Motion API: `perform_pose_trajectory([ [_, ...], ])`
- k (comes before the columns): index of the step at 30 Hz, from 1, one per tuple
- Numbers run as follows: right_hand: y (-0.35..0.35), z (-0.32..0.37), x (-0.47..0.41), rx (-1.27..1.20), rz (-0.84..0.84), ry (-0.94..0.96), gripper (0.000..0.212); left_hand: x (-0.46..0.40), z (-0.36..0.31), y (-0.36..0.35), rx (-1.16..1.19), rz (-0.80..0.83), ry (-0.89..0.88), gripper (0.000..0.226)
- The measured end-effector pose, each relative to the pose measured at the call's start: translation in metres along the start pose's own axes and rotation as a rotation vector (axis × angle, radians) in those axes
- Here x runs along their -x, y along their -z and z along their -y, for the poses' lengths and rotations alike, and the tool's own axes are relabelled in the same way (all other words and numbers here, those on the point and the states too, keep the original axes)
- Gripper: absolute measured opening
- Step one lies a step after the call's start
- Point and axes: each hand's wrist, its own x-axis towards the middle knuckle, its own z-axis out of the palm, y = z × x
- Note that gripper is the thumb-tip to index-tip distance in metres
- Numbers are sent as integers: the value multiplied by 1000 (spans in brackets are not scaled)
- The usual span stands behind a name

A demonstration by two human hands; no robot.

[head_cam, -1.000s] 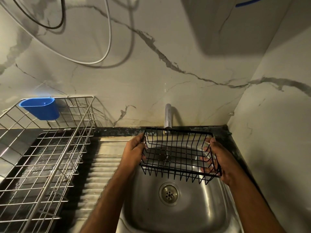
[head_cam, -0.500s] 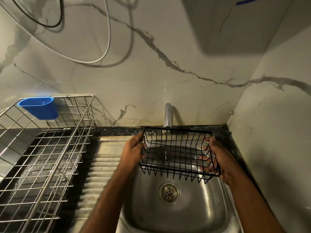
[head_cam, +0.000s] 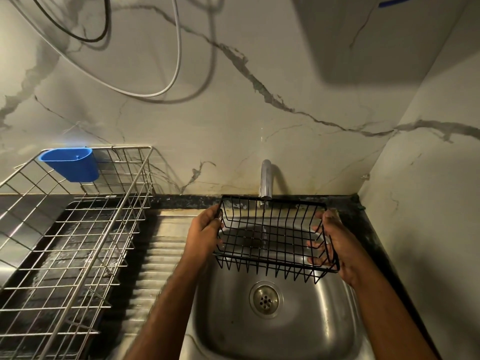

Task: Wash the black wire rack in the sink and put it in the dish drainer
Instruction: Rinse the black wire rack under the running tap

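Black wire rack (head_cam: pixel 272 237) hangs above the sink (head_cam: pixel 324 333), right under the tap (head_cam: pixel 265 181), held at both ends. Left hand (head_cam: pixel 205 229) grips its left end, fingers curled round the wires; right hand (head_cam: pixel 335 245) grips the right end, fingertips poking through. Left of the sink stands the dish drainer (head_cam: pixel 78 242) with a blue cup (head_cam: pixel 71 163) hooked on its back rail.

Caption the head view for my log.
Both hands, left and right, hold the black wire rack under the chrome tap.
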Motion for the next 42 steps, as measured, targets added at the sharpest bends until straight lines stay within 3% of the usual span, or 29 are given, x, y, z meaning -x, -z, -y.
perform_pose_trajectory([
  [42, 1, 5, 7, 23, 6, 0, 53, 3, 2, 0, 34, 5, -13, 39],
])
